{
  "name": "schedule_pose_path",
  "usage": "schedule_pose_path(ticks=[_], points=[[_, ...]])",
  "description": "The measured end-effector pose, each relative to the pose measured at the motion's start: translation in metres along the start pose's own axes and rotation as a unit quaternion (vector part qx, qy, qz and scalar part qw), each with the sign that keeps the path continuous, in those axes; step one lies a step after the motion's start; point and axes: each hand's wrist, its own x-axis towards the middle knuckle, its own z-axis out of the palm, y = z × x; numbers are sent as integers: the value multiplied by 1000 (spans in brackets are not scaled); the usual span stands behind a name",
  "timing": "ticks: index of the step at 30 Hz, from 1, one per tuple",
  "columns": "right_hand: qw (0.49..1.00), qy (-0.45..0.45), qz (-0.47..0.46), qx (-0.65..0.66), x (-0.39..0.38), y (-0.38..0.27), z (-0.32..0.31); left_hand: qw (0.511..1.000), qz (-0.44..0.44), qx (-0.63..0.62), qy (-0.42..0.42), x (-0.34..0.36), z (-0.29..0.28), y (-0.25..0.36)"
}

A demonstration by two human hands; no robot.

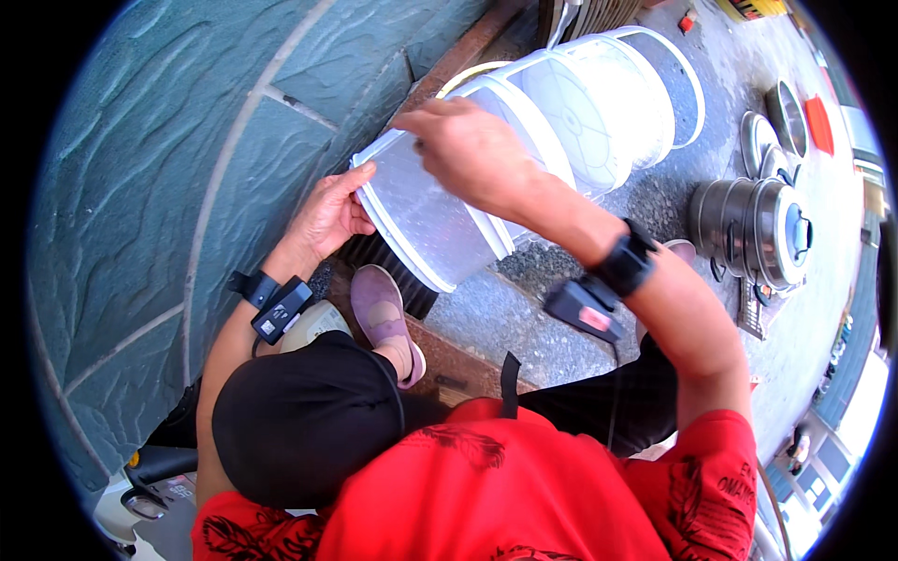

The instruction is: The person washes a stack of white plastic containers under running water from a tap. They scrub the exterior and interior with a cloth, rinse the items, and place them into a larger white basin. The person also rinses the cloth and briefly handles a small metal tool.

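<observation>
Bright o'all, daylight look; brightest twd R rim, where bkgd blows out to white & fine detail's lost. Stone wall (140,234) on L is dimmer, w/ cool blue cast. Shadows mostly soft; black cloth (299,421) nr btm goes v. dark, little texture. Glare on steel pot (730,224), pale sheen on clear plastic bucket (426,210). R hand (477,154) a bit soft. Strong fisheye: wall joints curve, blk corners, bluish fringe round img circle.

Translucent white bucket (430,201) | pale bands around it | tipped on its side | edge in left grip (329,213)
</observation>
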Motion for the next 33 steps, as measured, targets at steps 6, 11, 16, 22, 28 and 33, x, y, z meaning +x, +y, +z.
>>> schedule_pose_path(ticks=[6,11,16,22,28,33], points=[[985,-141,7,-96,32,-11,21,1000,21,-17,-2,0,-5,-2],[978,-196,-32,-57,8,-22,-5,999,19,-32,6,12,-19,-5],[974,-210,-62,-53,-86,-33,-17,999,13,-39,13,11,-12,1],[975,-221,-18,18,-125,-29,-13,999,14,-44,11,12,-11,1],[933,-95,183,294,-78,-66,-26,999,-2,-37,6,9,-17,-3],[946,40,158,281,-59,-71,43,999,-5,-40,-9,8,-15,-2]])
